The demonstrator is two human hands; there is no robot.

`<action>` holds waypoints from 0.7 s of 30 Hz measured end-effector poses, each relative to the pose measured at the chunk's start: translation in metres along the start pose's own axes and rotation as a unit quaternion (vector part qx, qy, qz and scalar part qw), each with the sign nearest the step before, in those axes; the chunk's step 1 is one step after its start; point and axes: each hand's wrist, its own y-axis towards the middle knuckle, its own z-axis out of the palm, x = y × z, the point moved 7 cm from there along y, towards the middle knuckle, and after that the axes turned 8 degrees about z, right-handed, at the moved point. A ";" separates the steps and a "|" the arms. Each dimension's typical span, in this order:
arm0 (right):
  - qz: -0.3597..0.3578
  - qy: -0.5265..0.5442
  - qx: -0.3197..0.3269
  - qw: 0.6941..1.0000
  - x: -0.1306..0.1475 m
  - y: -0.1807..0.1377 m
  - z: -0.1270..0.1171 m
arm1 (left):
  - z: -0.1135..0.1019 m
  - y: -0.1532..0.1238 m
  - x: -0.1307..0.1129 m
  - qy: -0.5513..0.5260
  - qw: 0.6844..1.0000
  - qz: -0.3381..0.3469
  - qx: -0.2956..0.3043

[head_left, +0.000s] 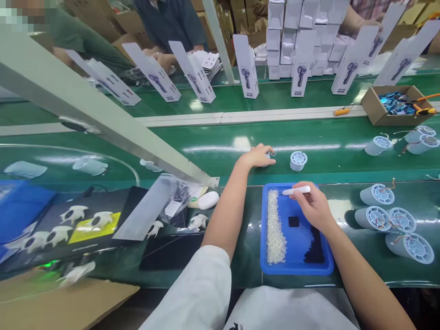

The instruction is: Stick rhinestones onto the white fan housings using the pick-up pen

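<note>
My left hand (258, 156) reaches onto the green belt with its fingers curled round a small light-blue round plastic part (267, 156), mostly hidden by the hand. Just right of it, a similar light-blue cylindrical part with a spoked top (298, 161) stands upright on the belt. In my right hand (314, 206) is a white pen-shaped tool (299, 189), its thin tip pointing left at a strip of tiny clear pieces (275, 233). These lie along the left side of a blue tray (292, 270). A black square (293, 222) and a patch of small black pieces (315, 250) are also in the tray.
Several light-blue cylinders with wires (378, 195) stand at the right. A cardboard box (388, 117) of shiny blue items sits behind them. A slanting metal post (137, 128) crosses the left. Upright white boxes (245, 68) line the far belt, where other people work.
</note>
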 end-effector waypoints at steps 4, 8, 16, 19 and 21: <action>0.001 0.005 0.016 1.000 -0.001 0.001 0.002 | -0.002 -0.001 0.003 -0.004 1.000 0.014 0.013; -0.002 0.010 0.026 1.000 0.002 0.001 0.003 | -0.004 0.000 0.007 -0.004 1.000 0.017 0.017; -0.029 -0.022 -0.016 0.999 0.005 0.000 -0.003 | -0.007 0.004 0.008 0.005 0.999 0.038 0.004; -0.071 -0.062 -0.055 0.994 0.014 -0.001 -0.010 | -0.012 0.002 0.005 -0.003 0.999 0.046 -0.011; -0.108 -0.101 -0.087 0.985 0.023 -0.003 -0.016 | -0.017 -0.001 0.002 -0.021 0.998 0.056 -0.032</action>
